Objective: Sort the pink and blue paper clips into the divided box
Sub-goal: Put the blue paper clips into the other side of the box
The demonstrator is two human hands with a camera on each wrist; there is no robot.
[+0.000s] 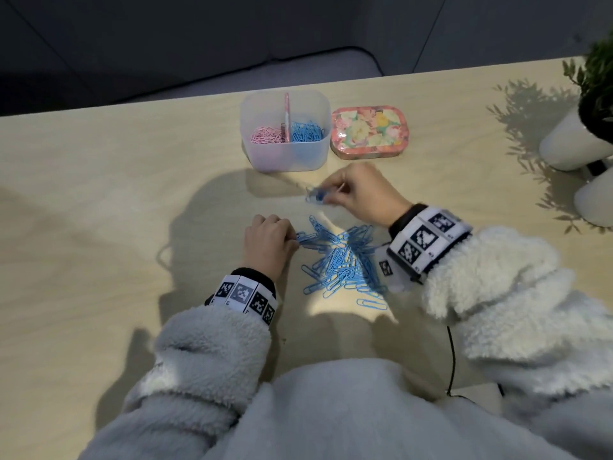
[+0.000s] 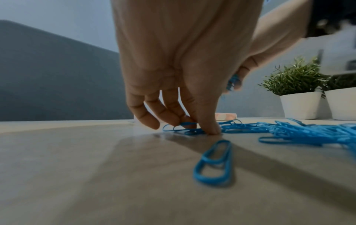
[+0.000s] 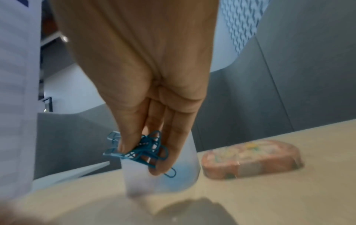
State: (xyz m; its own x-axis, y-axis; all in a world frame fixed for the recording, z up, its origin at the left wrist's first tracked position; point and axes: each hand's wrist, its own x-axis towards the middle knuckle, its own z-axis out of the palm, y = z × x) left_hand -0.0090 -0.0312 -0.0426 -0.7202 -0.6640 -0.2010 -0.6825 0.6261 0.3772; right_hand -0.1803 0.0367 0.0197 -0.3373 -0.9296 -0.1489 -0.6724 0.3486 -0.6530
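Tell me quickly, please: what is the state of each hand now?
Left hand: pinching blue clips at the edge of the pile on the table.
Right hand: holding a small bunch of blue clips in the air, near the divided box.

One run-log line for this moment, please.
right hand: holds bunch of blue paper clips | left hand: pinches clips at blue pile | translucent divided box: pink left, blue right

Overhead head view; low, close wrist views
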